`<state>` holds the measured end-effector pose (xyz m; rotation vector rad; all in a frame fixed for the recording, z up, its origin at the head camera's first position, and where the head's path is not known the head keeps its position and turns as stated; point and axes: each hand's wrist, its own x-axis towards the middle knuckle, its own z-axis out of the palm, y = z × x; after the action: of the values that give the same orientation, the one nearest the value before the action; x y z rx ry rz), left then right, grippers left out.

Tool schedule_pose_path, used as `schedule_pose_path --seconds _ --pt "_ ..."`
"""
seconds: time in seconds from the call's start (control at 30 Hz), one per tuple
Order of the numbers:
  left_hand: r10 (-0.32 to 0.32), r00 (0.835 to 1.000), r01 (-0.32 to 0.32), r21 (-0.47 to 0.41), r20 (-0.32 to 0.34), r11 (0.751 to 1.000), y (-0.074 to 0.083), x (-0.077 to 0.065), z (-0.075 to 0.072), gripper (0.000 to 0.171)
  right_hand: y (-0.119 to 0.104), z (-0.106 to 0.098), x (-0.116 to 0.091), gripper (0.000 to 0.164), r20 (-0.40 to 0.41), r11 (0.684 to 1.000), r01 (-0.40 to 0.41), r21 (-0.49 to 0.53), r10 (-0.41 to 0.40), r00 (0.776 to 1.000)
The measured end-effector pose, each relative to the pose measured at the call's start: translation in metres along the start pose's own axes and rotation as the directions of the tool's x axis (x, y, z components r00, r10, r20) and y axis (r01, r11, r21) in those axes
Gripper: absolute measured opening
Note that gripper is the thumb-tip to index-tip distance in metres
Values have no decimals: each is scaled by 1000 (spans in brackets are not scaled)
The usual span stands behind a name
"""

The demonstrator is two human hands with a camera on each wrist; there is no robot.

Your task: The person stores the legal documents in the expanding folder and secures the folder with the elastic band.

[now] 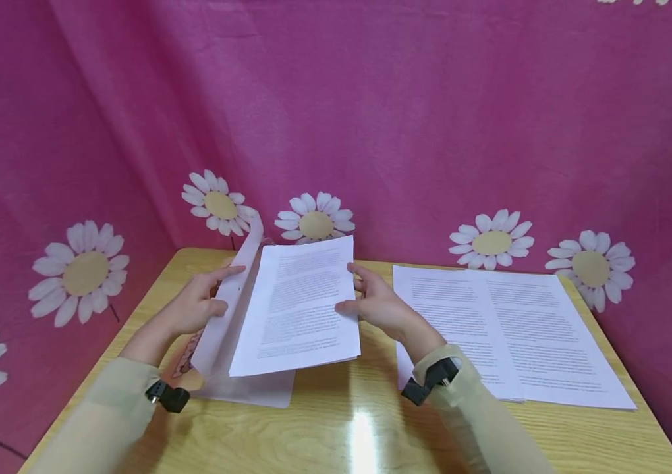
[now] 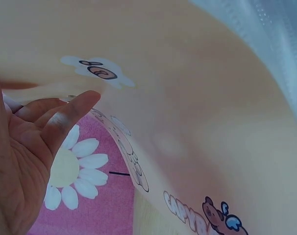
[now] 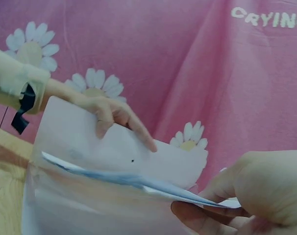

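Observation:
My left hand (image 1: 196, 303) pinches the raised cover of a folder (image 1: 226, 329) near its upper part, on the left of the table. In the left wrist view the outside of the folder (image 2: 197, 112) is peach, with cartoon figures and lettering. The right hand (image 1: 380, 303) grips the right edge of a thin stack of printed sheets (image 1: 306, 303), thumb on the printed face. That stack is tilted over the open folder. From the right wrist view, the edge of the sheets (image 3: 138, 180) lies in front of the pale inside of the cover (image 3: 75, 127).
Two more piles of printed paper lie side by side on the right, a left pile (image 1: 443, 303) and a right pile (image 1: 543, 329). The wooden table (image 1: 288, 441) meets a pink curtain (image 1: 401, 131) with daisies behind and at the sides.

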<state>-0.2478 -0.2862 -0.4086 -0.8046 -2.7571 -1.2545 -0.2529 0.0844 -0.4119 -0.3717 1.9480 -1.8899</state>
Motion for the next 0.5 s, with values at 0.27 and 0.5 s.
schedule_pose_path --seconds 0.27,0.5 --pt "22 1000 -22 12 -2 1000 -1 2 1 77 0 19 6 97 53 999 45 -5 -44 998" --pt "13 1000 -13 30 -12 999 0 2 1 77 2 31 15 96 85 999 47 16 -48 995"
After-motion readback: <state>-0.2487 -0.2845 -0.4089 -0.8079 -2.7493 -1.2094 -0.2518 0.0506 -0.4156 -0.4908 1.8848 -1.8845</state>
